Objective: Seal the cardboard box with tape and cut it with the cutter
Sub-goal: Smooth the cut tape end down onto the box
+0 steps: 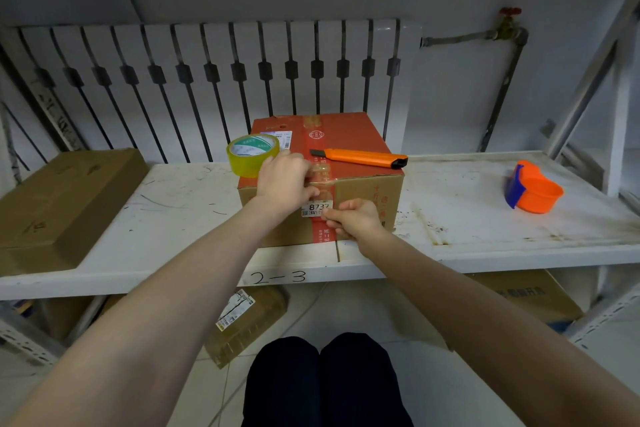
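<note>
Pressing clear tape down the front of the red-topped brown cardboard box point(360, 204) at the white shelf's point(485, 218) front edge, my left hand point(284, 180) lies flat, my right hand point(353, 218) pinches the strip end. Yellow tape roll point(252, 154) and orange cutter point(360, 157) wait on top (cutting remains).

A scuffed white shelf point(485, 218), marked "2-3" on its front edge, carries three things directly. A red-topped cardboard box point(367, 198) sits at the middle, close to the front edge. A flat brown carton point(62, 204) lies at the left end, overhanging the front. An orange tape dispenser point(533, 192) rests toward the right end, well apart from the box.
</note>
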{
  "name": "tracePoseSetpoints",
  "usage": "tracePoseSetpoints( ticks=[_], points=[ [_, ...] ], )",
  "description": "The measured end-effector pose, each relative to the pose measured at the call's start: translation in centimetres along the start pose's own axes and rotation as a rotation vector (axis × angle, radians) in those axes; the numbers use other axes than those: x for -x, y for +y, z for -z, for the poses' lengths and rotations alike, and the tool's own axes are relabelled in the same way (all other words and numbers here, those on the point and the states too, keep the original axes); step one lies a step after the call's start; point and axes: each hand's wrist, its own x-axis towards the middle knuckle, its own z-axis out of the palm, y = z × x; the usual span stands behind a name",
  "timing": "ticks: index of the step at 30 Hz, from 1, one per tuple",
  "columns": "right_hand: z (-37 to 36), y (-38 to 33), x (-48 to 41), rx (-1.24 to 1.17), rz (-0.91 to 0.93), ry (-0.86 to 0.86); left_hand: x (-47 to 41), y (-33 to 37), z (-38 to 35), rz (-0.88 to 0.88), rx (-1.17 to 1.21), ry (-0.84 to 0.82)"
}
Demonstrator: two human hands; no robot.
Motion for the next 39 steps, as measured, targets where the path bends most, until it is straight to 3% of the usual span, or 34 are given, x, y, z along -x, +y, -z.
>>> tracePoseSetpoints(
  ticks=[4,8,10,12,15,24,27,39],
  points=[
    [0.4,0.1,0.4,0.172,0.128,0.019,0.1,-0.1,0.0,0.020,0.019,-0.010],
    [1.2,-1.5,1.0,0.796,0.666,0.249,0.1,-0.4,0.3,0.022,0.039,-0.026],
    [1.4,-2.6,0.4,0.954,0.914,0.341,0.2,-0.4,0.3,0.027,0.053,-0.022],
    [1.6,-3.2,-1.0,1.062,1.013,0.299,0.3,-0.4,0.3,0.018,0.060,-0.020],
    [1.8,-2.8,-2.8,1.204,1.045,0.220,0.5,-0.9,0.2,-0.002,0.079,-0.029],
    [2.3,-1.1,-4.0,1.315,1.187,0.295,1.1,-1.1,-0.5,-0.049,0.069,0.032],
    [2.5,-1.1,-4.1,1.342,1.168,0.245,1.1,-0.7,-0.9,-0.071,0.016,0.062],
    [1.4,-1.2,-4.1,1.186,1.139,0.362,1.9,-1.2,-1.6,-0.185,-0.064,0.066]
  ],
)
